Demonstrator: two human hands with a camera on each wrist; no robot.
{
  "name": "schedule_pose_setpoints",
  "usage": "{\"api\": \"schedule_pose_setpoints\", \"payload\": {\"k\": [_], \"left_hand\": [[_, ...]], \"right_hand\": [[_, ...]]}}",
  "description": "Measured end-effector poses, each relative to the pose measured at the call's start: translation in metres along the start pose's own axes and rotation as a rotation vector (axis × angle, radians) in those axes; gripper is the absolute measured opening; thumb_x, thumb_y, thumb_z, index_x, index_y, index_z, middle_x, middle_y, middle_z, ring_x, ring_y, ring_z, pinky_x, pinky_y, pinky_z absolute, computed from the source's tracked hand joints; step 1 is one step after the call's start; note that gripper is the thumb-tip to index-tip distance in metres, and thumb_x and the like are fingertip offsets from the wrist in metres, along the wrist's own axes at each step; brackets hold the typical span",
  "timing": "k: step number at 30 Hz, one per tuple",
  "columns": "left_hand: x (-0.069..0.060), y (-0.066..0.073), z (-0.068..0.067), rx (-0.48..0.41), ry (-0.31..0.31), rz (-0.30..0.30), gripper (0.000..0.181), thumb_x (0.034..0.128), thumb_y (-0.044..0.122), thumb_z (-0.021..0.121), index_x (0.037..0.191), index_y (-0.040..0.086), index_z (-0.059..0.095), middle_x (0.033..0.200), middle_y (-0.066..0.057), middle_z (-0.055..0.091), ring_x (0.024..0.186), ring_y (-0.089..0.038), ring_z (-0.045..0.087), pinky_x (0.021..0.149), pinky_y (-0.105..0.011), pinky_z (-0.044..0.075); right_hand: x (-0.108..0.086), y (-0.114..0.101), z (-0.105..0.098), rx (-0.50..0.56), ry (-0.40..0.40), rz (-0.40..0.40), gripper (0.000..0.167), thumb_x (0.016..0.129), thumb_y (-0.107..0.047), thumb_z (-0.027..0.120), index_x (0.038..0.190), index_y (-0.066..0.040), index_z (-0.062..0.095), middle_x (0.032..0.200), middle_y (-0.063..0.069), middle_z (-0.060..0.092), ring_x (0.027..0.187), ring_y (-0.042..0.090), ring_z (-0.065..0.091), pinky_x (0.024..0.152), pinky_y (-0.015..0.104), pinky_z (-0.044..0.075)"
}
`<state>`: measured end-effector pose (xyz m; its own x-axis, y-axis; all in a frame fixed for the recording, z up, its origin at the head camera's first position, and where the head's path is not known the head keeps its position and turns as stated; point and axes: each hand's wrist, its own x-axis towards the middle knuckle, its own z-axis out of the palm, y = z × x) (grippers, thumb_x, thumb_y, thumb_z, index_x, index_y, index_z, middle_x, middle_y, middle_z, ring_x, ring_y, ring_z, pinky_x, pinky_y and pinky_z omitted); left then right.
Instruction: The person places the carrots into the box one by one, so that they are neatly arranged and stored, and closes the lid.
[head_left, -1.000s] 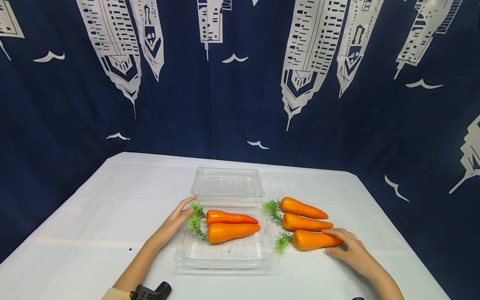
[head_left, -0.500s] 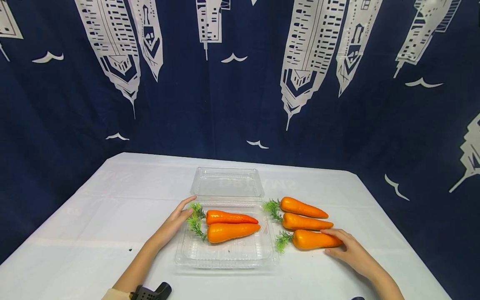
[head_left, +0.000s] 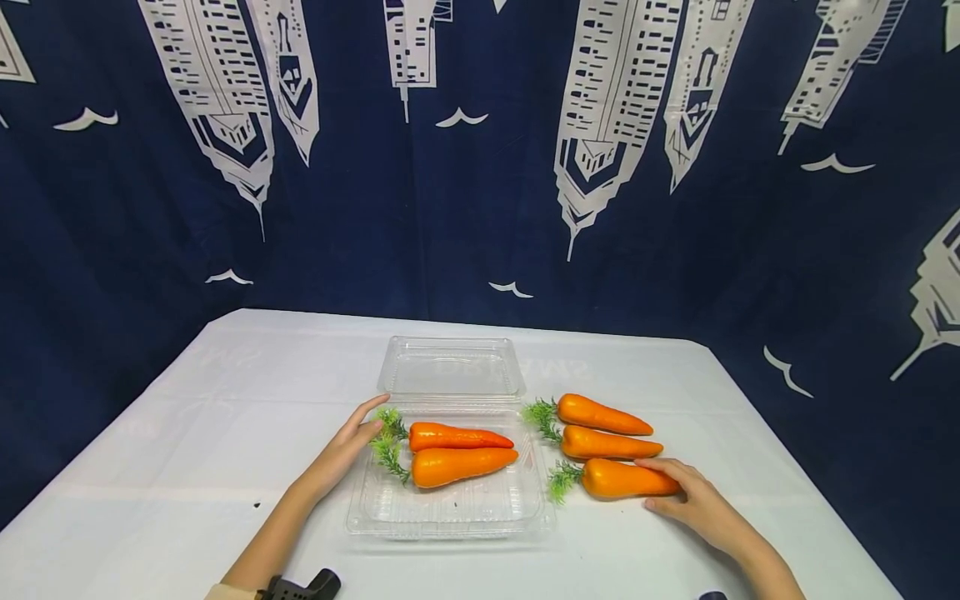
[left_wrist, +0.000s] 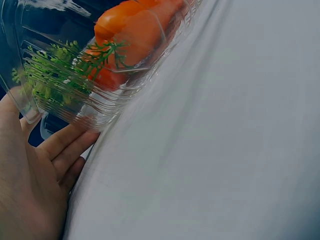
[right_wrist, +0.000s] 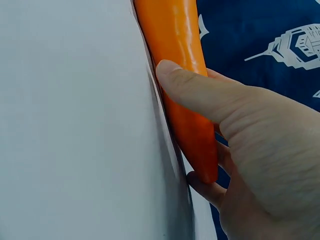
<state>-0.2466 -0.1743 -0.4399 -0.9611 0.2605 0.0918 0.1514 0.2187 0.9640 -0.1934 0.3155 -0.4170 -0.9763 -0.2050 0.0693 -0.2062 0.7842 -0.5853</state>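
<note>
Head view first, where we see a clear plastic clamshell container (head_left: 447, 523) open on the white-covered table (head_left: 210, 433), its lid (head_left: 452, 367) laid back toward a navy curtain (head_left: 360, 242) printed with white buildings and birds. Two carrots (head_left: 463, 467) with leafy green tops lie side by side in its base, tips to our right. Beside the container, on the table, we count three more: the far carrot (head_left: 600, 414), the middle carrot (head_left: 611, 444) and the near carrot (head_left: 622, 479). Our left hand (head_left: 341, 454) rests against the container's left side, thumb and index finger spread apart; our right hand (head_left: 697, 504) pinches the near carrot by its tip end. Left wrist view next: we find the fingers extended, fingertips at the ribbed plastic wall, with the thumb partly seen through the plastic and green leaves pressed close inside. Right wrist view: our thumb lies across the glossy orange carrot, the other fingers on its opposite side, partly hidden, and its tapered tip points toward the palm.
</note>
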Motion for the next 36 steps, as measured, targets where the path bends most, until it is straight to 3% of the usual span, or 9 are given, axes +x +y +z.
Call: {"api": "schedule_pose_setpoints", "payload": {"k": [10, 36], "left_hand": [[-0.0025, 0.0, 0.0006, 0.0, 0.005, -0.007, 0.045, 0.0971, 0.037, 0.036, 0.141, 0.031, 0.027, 0.149, -0.011, 0.025, 0.13, -0.039, 0.033, 0.105, -0.064, 0.018], [-0.0014, 0.0016, 0.0005, -0.01, 0.003, 0.0, 0.045, 0.097, 0.036, 0.036, 0.141, 0.03, 0.027, 0.148, -0.012, 0.027, 0.13, -0.039, 0.034, 0.106, -0.063, 0.018]], "right_hand": [[-0.0008, 0.0025, 0.0039, -0.004, -0.001, -0.021, 0.048, 0.081, -0.031, 0.066, 0.123, -0.013, 0.054, 0.124, 0.014, 0.055, 0.117, 0.04, 0.045, 0.094, 0.061, 0.035], [0.002, -0.0029, 0.0023, 0.03, -0.046, 0.017, 0.047, 0.08, -0.029, 0.067, 0.122, -0.012, 0.054, 0.125, 0.016, 0.054, 0.119, 0.04, 0.045, 0.096, 0.061, 0.033]]}}
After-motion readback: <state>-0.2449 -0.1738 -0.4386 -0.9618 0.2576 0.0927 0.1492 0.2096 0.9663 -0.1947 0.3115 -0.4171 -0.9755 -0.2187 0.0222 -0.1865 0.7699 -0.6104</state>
